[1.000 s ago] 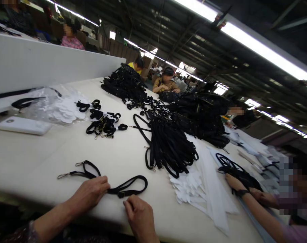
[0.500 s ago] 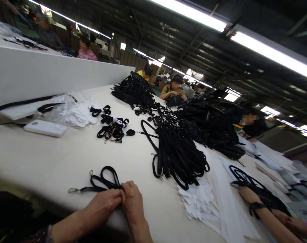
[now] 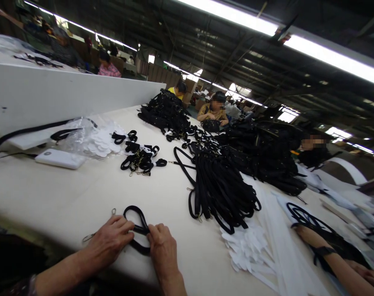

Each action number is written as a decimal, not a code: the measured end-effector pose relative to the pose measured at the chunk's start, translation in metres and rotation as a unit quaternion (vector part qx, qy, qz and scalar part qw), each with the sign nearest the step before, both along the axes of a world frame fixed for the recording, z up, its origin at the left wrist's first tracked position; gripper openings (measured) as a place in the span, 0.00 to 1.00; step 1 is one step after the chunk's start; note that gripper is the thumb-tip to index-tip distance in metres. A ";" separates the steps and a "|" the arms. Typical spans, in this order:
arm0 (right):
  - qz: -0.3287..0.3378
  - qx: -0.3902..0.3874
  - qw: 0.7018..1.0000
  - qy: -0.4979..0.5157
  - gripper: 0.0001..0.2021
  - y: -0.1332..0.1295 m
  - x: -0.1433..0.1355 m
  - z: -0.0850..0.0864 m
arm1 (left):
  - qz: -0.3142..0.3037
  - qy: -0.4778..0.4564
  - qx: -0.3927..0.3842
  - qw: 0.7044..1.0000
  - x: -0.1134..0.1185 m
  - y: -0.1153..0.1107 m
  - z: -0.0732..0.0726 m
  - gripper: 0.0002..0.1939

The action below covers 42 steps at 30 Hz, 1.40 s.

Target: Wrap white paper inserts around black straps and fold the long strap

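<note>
Right now both hands sit at the near edge of the desk (image 3: 66,197), pinching one black strap (image 3: 136,224) between them. Left hand (image 3: 108,242) has its grip clamped on the strap's folded middle, thumb on top, fingers curled under. Right hand (image 3: 162,250) also has its grip closed on the strap, just beside the left, knuckles nearly touching it. Strap lies flat on the desk in loops; one loop pokes out beyond the fingers, another curves below them. Two small metal clips (image 3: 88,237) trail off to the left, loose on the desk.

Further out: a big pile of black straps (image 3: 220,189), a smaller bundle of folded straps (image 3: 140,158), white paper cutouts (image 3: 247,248) to the right, more white cutouts under clear plastic (image 3: 97,139) on the left, a white power bank (image 3: 59,158) with a cable. A co-worker's hand (image 3: 307,236) rests on other straps at far right, wrist wrapped by a black band.

Risks, as a judgement: the loops look loosely stacked, so a slack pinch could let the fold spring open. The free clips could snag a loop or drag and twist the strap. Work sits close to the desk edge, so a slip might drop the strap off the front.
</note>
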State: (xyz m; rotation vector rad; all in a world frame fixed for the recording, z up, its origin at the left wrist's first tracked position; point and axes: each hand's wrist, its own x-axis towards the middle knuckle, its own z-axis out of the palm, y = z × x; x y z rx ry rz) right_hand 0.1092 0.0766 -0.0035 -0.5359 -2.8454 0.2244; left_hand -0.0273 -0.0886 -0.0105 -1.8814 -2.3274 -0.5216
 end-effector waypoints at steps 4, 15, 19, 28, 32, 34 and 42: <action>0.015 0.005 1.000 -0.001 0.09 -0.002 -0.004 0.000 | -0.021 0.015 0.087 0.996 0.003 0.009 -0.002 0.14; 0.026 -0.098 0.995 0.001 0.12 -0.006 -0.002 0.014 | -0.084 -0.106 -0.001 0.991 -0.022 0.022 0.003 0.07; 0.023 -0.109 0.994 0.022 0.22 -0.015 -0.003 0.007 | -0.081 -0.100 0.020 0.992 -0.018 0.020 0.004 0.10; 0.064 -0.041 0.997 0.026 0.07 -0.006 -0.007 -0.006 | -0.004 -0.225 0.054 0.973 -0.048 -0.001 0.007 0.23; 0.081 -0.040 0.995 0.032 0.08 -0.007 -0.007 -0.006 | 0.055 -0.219 0.049 0.973 -0.064 -0.008 0.014 0.23; 0.087 -0.042 0.995 0.035 0.07 -0.006 -0.007 -0.007 | -0.006 -0.183 0.003 0.983 -0.060 -0.006 0.016 0.27; 0.135 0.004 0.991 0.024 0.08 0.009 0.005 -0.003 | -0.054 -0.125 -0.028 0.990 -0.024 0.009 -0.012 0.15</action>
